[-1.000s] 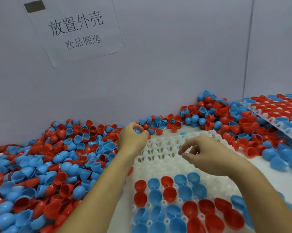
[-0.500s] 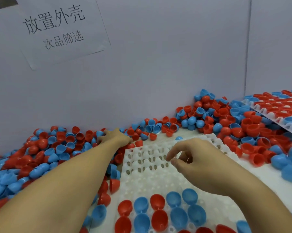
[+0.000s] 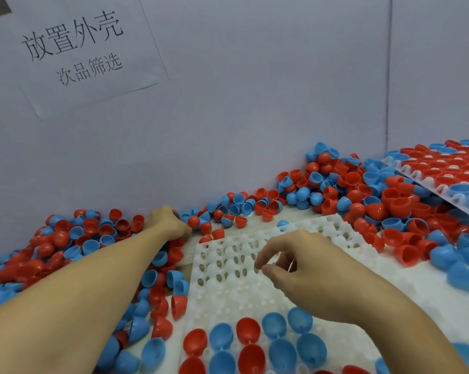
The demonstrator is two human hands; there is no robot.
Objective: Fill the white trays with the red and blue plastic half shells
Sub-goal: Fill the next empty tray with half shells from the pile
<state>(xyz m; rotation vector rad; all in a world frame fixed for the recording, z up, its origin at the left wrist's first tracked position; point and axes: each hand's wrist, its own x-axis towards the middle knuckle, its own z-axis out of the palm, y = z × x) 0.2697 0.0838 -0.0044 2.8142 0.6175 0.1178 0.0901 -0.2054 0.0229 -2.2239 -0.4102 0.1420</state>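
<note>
Near tray rows: the white tray lies in front of you, and its nearest rows hold red shells and blue shells, open side up, set side by side.
Bare tray cells: beyond those rows the tray shows only white cups with holes, out to its far edge.
Your right hand: your right hand hovers over the middle of the tray, palm down, fingers loosely curled with the thumb and forefinger tips close together; nothing shows between them, and you cannot tell from this view whether they touch.
Left pile: loose red and blue shells cover the table to the left of the tray, from the near edge to the wall, and your left forearm lies across them.
Your left hand: your left hand reaches to the far left of the tray, at the foot of the wall, knuckles up and fingers curled down into the shells; whether it has one in its grip is hidden.
Right pile: another heap of shells sits beyond the tray's far right corner and runs down its right side.
Second tray: a filled tray, mostly red shells with some blue, rests tilted on that heap at the far right.
Wall: a paper sign with printed characters hangs at the upper left.
</note>
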